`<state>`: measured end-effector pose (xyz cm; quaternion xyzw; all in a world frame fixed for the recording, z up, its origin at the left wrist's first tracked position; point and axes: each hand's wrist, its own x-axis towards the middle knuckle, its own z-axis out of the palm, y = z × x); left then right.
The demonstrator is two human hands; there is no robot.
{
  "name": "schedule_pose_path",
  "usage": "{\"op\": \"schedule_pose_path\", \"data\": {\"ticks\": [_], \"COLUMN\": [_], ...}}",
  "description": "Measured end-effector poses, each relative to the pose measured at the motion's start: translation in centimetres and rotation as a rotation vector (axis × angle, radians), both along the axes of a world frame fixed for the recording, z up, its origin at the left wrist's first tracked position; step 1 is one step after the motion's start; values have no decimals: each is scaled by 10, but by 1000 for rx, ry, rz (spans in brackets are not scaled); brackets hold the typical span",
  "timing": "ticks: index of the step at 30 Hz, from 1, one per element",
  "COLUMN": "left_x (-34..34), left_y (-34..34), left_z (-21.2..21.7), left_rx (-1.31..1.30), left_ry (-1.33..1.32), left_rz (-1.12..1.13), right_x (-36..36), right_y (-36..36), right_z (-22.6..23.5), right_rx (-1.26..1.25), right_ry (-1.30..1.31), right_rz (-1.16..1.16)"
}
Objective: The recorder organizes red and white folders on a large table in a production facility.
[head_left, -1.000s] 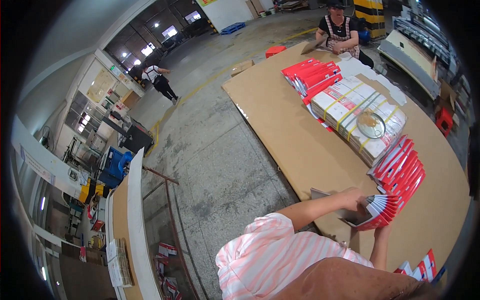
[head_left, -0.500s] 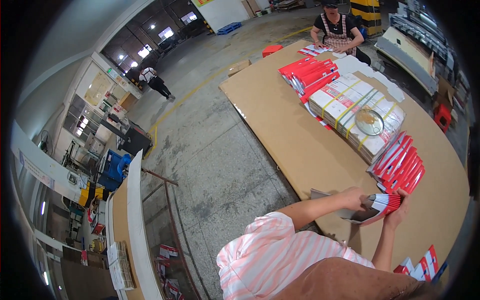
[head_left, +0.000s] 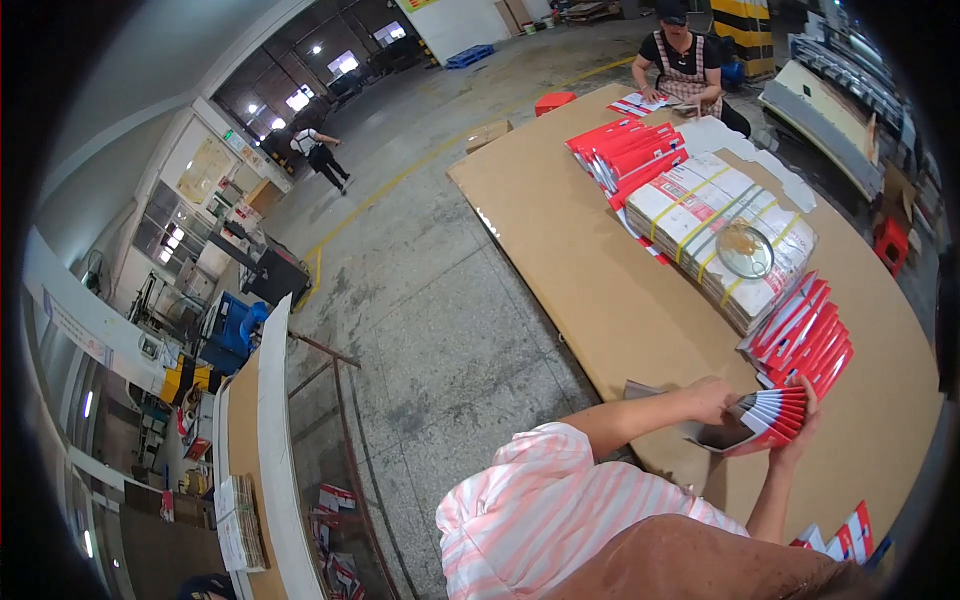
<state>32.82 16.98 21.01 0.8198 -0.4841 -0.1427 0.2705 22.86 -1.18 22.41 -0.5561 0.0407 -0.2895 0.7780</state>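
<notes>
A stack of red-and-white printed sheets (head_left: pixel 778 412), with grey inner sides, is held over the near part of the brown table and spread like a fan. My right hand (head_left: pixel 803 420) is closed around its outer red end. At the grey end, my left hand (head_left: pixel 708 398) grips the sheets with bent fingers; its fingertips are partly hidden. Just beyond my hands lies an overlapping row of red-and-white folded pieces (head_left: pixel 808 335). Behind that row sits a bundle of white printed sheets (head_left: pixel 690 215) tied with yellow straps, with a round clear dish (head_left: pixel 745 250) on top.
Across the brown table (head_left: pixel 590 290), a co-worker (head_left: pixel 685 70) handles flat printed sheets. More red pieces (head_left: pixel 625 155) lie beside the bundle. Some red-and-white pieces (head_left: pixel 850 535) are at the near right. A second person (head_left: pixel 318 155) is on the floor at far left.
The sheets between my hands have fanned wider apart. The co-worker's hands have shifted over the sheets, and the distant person has changed stance with an arm out.
</notes>
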Motion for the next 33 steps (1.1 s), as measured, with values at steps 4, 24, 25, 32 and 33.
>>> {"op": "schedule_pose_path", "data": {"ticks": [4, 24, 25, 32, 33], "left_x": [-6, -3, -8, 2, 6], "left_y": [1, 2, 2, -4, 7], "left_z": [4, 10, 18, -4, -15], "left_rx": [-76, -84, -84, -24, -114], "left_ry": [22, 80, 98, 347, 349], "left_rz": [43, 6, 26, 45, 115], "right_x": [-7, -20, -25, -38, -32], "right_y": [-11, -3, -5, 10, 24], "right_z": [-22, -106, -109, -61, -9], "right_rx": [264, 392, 397, 51, 16], "right_ry": [164, 325, 325, 329, 272], "right_rz": [9, -32, -49, -208, -149]}}
